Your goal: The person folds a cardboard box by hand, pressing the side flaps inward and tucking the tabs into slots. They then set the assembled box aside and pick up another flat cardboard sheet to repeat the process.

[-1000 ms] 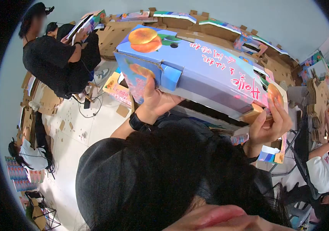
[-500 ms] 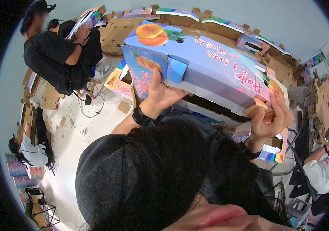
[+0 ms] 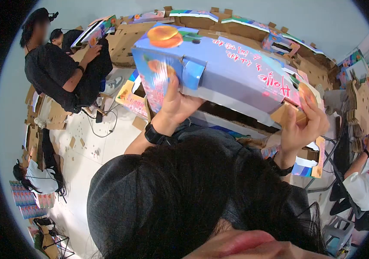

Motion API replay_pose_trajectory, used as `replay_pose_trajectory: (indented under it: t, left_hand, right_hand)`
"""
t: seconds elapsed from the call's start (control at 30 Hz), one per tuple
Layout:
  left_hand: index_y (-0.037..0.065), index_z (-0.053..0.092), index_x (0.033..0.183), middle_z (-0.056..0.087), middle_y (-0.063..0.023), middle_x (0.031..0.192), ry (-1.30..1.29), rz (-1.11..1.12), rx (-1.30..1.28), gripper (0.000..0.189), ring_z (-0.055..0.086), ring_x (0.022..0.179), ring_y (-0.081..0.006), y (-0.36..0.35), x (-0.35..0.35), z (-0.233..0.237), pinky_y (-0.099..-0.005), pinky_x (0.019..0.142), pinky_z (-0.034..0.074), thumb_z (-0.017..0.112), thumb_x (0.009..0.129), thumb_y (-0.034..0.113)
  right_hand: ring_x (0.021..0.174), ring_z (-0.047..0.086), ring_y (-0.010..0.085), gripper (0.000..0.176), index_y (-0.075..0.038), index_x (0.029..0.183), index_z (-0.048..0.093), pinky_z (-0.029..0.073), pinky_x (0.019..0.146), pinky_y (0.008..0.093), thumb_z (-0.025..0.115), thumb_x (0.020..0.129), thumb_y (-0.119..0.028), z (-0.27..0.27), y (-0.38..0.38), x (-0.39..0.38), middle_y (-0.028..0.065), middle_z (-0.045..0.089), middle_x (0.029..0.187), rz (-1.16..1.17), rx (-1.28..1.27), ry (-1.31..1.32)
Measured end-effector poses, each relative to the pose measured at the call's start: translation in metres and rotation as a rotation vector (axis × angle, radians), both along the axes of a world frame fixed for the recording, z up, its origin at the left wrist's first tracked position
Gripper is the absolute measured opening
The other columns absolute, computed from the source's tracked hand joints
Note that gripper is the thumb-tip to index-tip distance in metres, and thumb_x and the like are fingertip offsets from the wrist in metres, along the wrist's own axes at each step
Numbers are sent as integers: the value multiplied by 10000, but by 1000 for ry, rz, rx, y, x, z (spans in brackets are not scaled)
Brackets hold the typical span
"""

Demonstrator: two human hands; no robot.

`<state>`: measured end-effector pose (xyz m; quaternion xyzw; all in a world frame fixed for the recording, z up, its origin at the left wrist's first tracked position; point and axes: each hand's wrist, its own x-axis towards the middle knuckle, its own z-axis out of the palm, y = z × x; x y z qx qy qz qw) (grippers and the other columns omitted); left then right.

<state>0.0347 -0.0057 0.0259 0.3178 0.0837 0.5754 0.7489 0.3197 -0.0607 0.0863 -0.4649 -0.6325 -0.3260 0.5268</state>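
A blue-purple printed cardboard carton [image 3: 236,71] with peach pictures and inverted lettering spans both hands, raised and tilted in front of me. Its near side is open, showing a dark inside. My left hand [image 3: 179,102] grips the left end, thumb pressed on the end panel beside a folded blue flap [image 3: 194,74], fingers passing under it. My right hand [image 3: 304,123] is closed at the right end, fingers along the outside and thumb against a bare brown cardboard flap [image 3: 284,115].
Printed cartons and brown cardboard sheets [image 3: 126,39] line the back. At left a person in black [image 3: 57,64] handles another carton [image 3: 94,32]. A cable [image 3: 109,131] and cardboard scraps lie on the floor. Stacked cardboard [image 3: 359,103] stands at right, near a person in white [image 3: 361,190].
The carton has shifted slightly left in both hands, and its open side shows more. The person at left has lowered their carton a little.
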Motion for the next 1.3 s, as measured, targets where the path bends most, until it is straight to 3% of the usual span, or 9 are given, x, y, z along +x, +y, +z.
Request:
replay_pose_trajectory:
  t: [0.13,0.23,0.37,0.5,0.53,0.67,0.8,1.03,1.3]
  left_hand:
    - [79,352,1482,365,-130,1529,22,53,-242,827,330,1408,-331,-1,12,39,-507,1173,230,570,890,615]
    - [-54,352,1443,358,-207,1516,-119,-424,-325,775,335,1402,-344,10,3,45,-491,1173,229,466,964,544]
    - [-169,286,1422,210,-339,1536,35,-503,-257,777,237,1456,-373,4,-9,58,-475,1182,227,372,992,473]
    - [-131,485,1331,485,-291,1399,559,-313,302,709,473,1316,-385,-4,-21,49,-435,1090,376,425,963,472]
    - [-33,613,1246,631,-195,1253,781,-124,482,554,572,1208,-361,-8,-21,50,-438,1052,405,549,915,406]
    - [143,625,1280,619,-119,1266,1379,540,1440,517,509,1279,-340,-1,-10,40,-520,1089,349,735,813,336]
    - [165,472,1424,418,-154,1475,1653,515,1302,835,298,1438,-333,11,0,21,-555,1178,190,787,713,467]
    - [170,452,1440,428,-153,1466,1768,553,1270,918,350,1408,-326,12,0,8,-543,1164,229,792,667,531]
    - [167,450,1436,433,-149,1450,1796,637,1309,896,416,1344,-326,10,4,4,-548,1143,262,751,693,565]
  right_hand:
    - [830,601,226,253,-85,965,706,406,802,349,763,825,-289,6,22,13,75,701,922,-27,-18,0]
    - [800,594,251,215,-86,894,702,416,726,376,773,806,-269,15,48,14,81,671,857,-34,-117,45]
    - [848,596,302,230,-96,910,684,445,682,411,770,791,-272,2,124,34,91,650,893,7,-231,51]
    - [901,605,328,152,-91,925,676,480,769,440,708,827,-204,-30,186,28,114,642,958,-13,-161,-96]
    - [910,605,332,135,-92,927,673,484,787,445,693,833,-187,-35,197,27,116,640,968,68,-181,-85]
    - [943,600,338,126,-71,960,657,481,811,448,642,854,-140,-29,191,14,117,642,976,167,-256,-113]
    - [949,596,343,149,-64,972,653,471,821,449,650,842,-136,-29,190,13,133,640,971,170,-289,-73]
    - [1025,589,347,193,-73,974,658,462,885,436,705,802,-146,10,146,-6,138,636,1061,248,-141,-138]
    - [1290,459,378,571,-77,1249,591,342,1084,504,753,778,-355,-26,40,-37,181,528,1338,354,-619,-361]
